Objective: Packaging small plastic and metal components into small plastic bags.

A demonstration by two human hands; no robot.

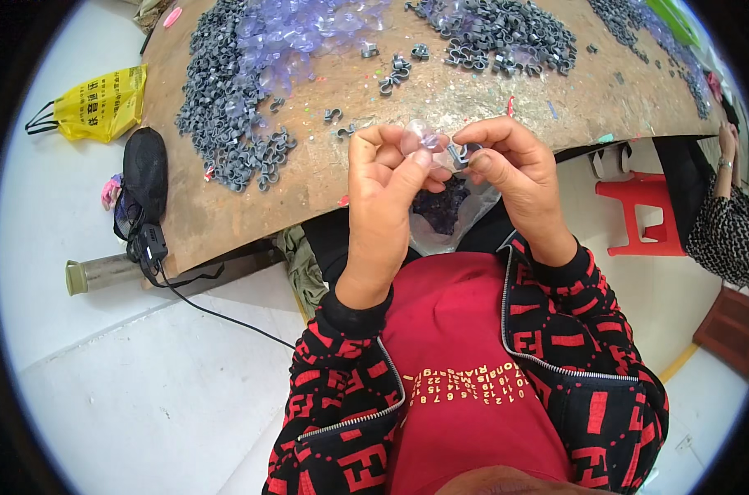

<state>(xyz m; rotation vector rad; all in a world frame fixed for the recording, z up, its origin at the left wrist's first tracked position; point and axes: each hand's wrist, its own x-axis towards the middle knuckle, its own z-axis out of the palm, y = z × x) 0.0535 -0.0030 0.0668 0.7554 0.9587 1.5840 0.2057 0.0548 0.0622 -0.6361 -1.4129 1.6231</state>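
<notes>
Left hand (381, 188): pinched clear plastic suction cup (417, 134)!
Right hand (523, 172): clamped on grey plastic clip (459, 158)!
Knack: straight alignment, we reckoned!

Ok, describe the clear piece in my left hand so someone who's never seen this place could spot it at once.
Find the big brown table, then the left hand above its near edge. In that hand's grip is a small, rounded, clear plastic piece. It is see-through, whereas the dark grey clip beside it, in the right hand, is opaque.
</notes>
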